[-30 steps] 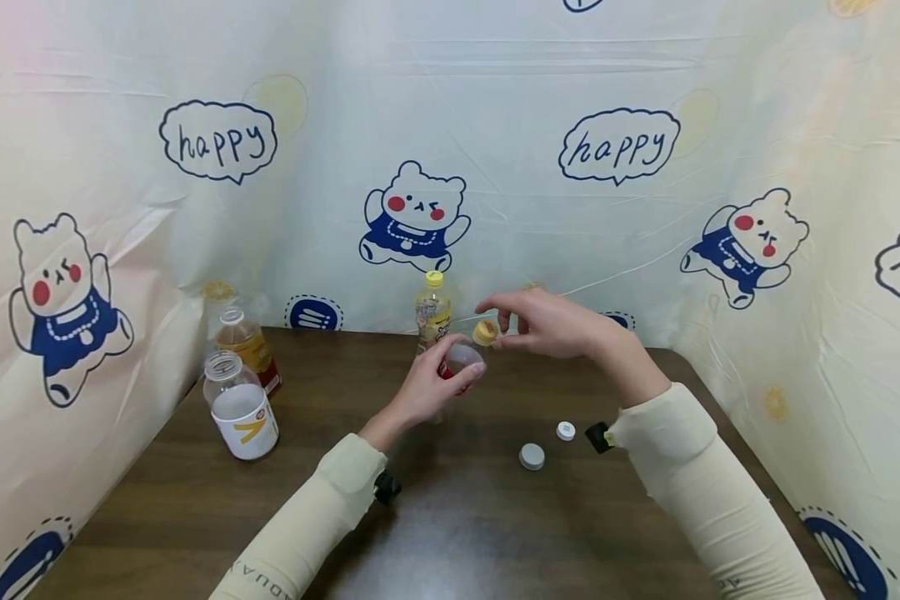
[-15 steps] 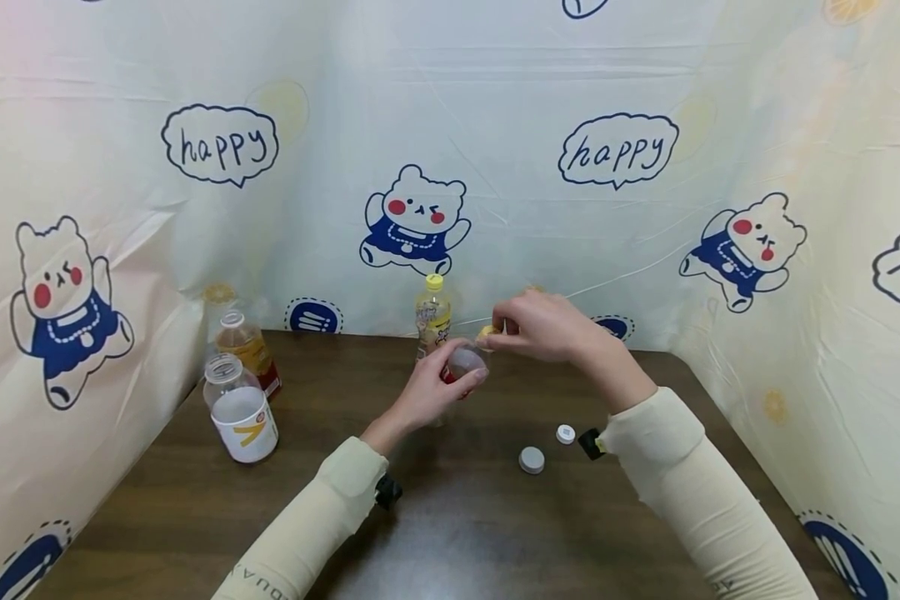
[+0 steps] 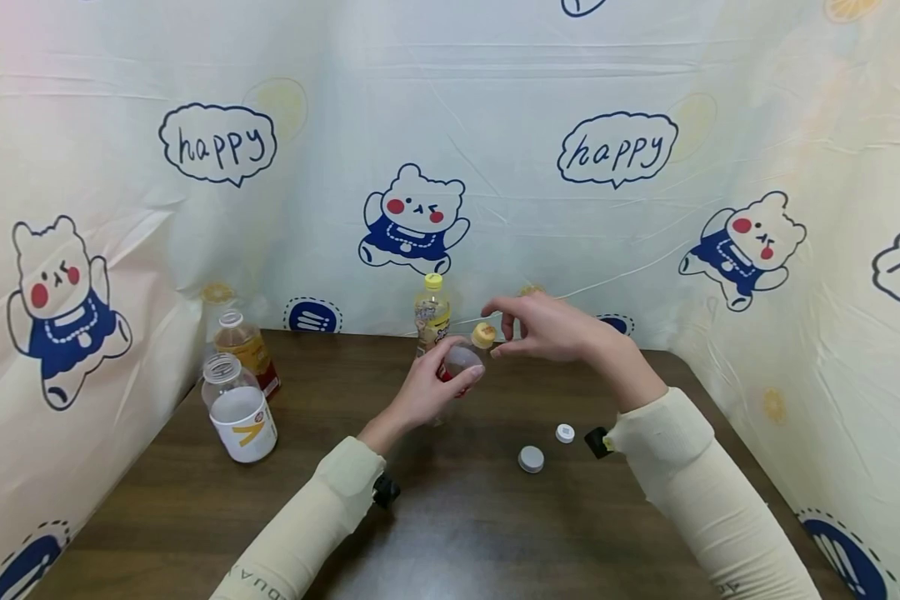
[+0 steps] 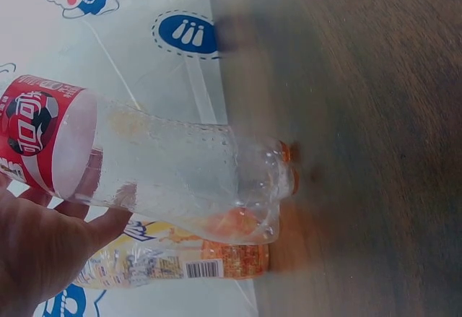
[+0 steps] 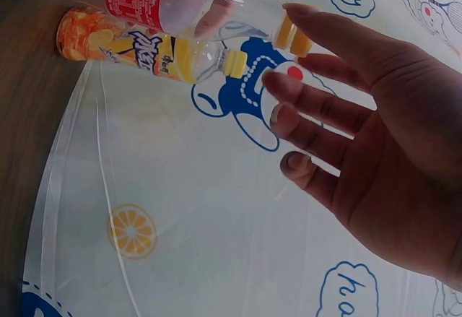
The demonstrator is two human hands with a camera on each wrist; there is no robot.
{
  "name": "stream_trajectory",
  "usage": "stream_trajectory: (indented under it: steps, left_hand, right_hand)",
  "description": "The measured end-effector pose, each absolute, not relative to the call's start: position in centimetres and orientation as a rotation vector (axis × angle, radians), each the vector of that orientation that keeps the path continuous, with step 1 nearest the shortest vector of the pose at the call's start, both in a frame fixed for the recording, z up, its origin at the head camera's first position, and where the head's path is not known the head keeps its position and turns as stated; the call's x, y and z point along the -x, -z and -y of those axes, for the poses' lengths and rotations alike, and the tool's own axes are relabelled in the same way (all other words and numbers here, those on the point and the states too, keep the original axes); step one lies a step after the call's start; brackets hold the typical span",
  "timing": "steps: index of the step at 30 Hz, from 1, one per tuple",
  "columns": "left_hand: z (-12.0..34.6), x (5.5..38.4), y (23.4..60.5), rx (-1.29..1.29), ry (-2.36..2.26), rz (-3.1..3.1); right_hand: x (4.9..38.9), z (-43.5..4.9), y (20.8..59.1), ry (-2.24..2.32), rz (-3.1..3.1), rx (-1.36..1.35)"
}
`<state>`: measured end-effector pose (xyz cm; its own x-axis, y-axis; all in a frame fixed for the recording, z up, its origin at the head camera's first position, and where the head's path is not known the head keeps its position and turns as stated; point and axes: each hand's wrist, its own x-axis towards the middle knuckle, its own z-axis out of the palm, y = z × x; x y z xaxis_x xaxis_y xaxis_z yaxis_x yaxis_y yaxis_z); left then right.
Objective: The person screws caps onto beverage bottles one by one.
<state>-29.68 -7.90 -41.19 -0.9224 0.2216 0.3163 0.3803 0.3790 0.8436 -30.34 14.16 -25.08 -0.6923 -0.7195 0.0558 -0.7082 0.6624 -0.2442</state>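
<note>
Red-labelled bottle (image 4: 173,158): in front of the yellow-labelled bottle (image 3: 431,315), gripped by the left hand (image 3: 420,387). Its cap (image 3: 483,335): right of the yellow-labelled bottle, by the loosely spread right hand (image 3: 551,329). Risk: over-squeezing may buckle the wall.

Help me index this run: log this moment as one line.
left grip: holds red-labelled plastic bottle | right grip: at its yellow cap, contact unclear | yellow cap: on bottle | table: larger white cap, smaller white cap
</note>
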Motion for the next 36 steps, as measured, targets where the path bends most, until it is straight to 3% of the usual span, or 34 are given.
stream_trajectory:
  steps: [10, 23, 36]
  left_hand:
    - [7.71, 29.58, 41.19, 0.546, 1.592, 2.477]
    - [7.72, 29.62, 41.32, 0.53, 1.586, 2.482]
    - [7.63, 29.5, 41.12, 0.523, 1.561, 2.5]
  right_hand:
    - [30.4, -13.62, 25.49, 0.45, -2.793, 1.333]
    - [30.31, -14.02, 25.43, 0.254, -2.947, 1.162]
    - [30.36, -13.93, 24.95, 0.409, -2.702, 1.357]
